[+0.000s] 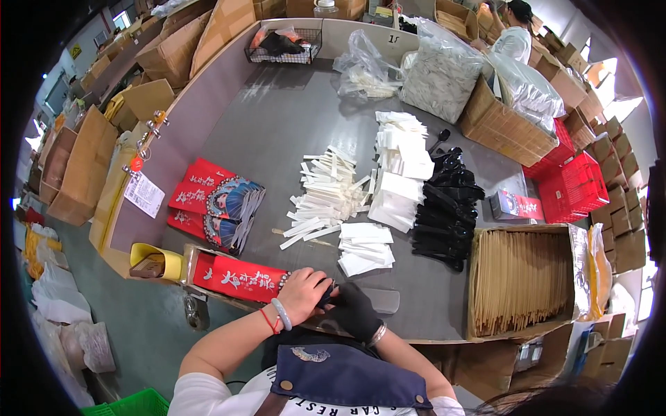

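Note:
My bare left hand (305, 295), fingers bent, covers the right end of a red printed paper packet (239, 277) at the table's front edge. Close against it is my right hand (355, 313) in a black glove, its fingers curled. The fingertips of both hands meet over a small dark item that I cannot make out. Beyond them lie small white paper packets (365, 248), thin white strips (322, 187) and a taller stack of white packets (402, 159). Black plastic spoons (447, 208) are heaped right of these. More red packets with blue fan pictures (215, 201) lie at the left.
A carton of thin wooden sticks (524, 281) stands at the right front. Red baskets (574, 186), an open carton (510, 125) and a large clear bag (442, 69) line the right side. A wire basket (284, 47) sits far left. Another person (515, 38) works beyond.

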Available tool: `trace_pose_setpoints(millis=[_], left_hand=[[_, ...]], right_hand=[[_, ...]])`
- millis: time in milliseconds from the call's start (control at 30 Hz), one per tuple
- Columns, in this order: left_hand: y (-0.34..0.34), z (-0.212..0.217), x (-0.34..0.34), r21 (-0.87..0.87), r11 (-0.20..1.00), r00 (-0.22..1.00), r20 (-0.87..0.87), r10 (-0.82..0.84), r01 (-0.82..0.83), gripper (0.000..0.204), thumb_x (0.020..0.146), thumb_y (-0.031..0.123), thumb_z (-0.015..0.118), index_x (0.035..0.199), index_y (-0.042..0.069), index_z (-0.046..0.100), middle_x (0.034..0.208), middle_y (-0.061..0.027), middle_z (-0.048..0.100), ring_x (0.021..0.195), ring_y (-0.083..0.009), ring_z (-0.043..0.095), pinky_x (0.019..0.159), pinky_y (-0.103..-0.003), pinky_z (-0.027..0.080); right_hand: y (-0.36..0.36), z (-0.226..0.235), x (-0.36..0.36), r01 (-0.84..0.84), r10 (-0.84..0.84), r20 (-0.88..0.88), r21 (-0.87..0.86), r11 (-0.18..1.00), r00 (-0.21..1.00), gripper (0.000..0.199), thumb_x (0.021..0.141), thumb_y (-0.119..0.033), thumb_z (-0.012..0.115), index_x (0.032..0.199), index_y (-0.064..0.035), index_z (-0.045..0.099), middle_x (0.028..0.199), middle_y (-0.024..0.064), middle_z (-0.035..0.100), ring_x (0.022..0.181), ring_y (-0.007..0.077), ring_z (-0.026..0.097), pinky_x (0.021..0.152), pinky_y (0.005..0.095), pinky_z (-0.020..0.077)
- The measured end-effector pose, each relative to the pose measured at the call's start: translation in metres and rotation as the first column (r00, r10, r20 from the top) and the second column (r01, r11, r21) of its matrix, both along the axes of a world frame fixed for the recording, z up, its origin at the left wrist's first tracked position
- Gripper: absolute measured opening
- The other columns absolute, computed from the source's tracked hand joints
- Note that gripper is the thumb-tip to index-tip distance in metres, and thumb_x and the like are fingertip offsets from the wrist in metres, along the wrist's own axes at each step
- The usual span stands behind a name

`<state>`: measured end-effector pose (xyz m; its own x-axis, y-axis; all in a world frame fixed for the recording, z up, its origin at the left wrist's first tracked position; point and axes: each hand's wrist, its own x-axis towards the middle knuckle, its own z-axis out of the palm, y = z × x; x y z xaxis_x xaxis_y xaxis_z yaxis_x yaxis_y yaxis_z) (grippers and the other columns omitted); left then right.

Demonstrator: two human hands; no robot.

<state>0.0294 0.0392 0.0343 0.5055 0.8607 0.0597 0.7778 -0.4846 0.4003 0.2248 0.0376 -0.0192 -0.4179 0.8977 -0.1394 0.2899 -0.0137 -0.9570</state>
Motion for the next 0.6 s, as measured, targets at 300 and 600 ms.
trace_pose_setpoints(millis=[300, 600], left_hand=[[0.020, 0.034, 0.014, -0.283, 0.944, 0.884, -0.378, -0.274, 0.172, 0.025, 0.070, 0.018, 0.070, 0.093, 0.011, 0.066, 0.098, -0.0128, 0.057, 0.090, -0.0308, 0.058, 0.077, -0.041, 0.047], [0.069, 0.054, -0.098, 0.134, 0.991, 0.953, -0.299, 0.038, 0.003, 0.015, 0.068, 0.008, 0.068, 0.083, 0.009, 0.067, 0.099, -0.0116, 0.058, 0.096, -0.0300, 0.054, 0.082, -0.039, 0.049]], right_hand=[[0.019, 0.055, 0.029, -0.429, -0.040, 0.735, 0.439, 0.790, 0.677, 0.059, 0.062, -0.047, 0.077, 0.110, -0.0165, 0.061, 0.102, 0.0049, 0.062, 0.100, 0.0245, 0.057, 0.084, 0.0479, 0.0389], [0.018, 0.094, 0.072, -0.251, -0.165, 0.727, 0.428, 0.868, 0.666, 0.057, 0.058, -0.040, 0.083, 0.103, -0.0134, 0.060, 0.097, 0.0066, 0.060, 0.095, 0.0291, 0.057, 0.084, 0.0432, 0.0387]])
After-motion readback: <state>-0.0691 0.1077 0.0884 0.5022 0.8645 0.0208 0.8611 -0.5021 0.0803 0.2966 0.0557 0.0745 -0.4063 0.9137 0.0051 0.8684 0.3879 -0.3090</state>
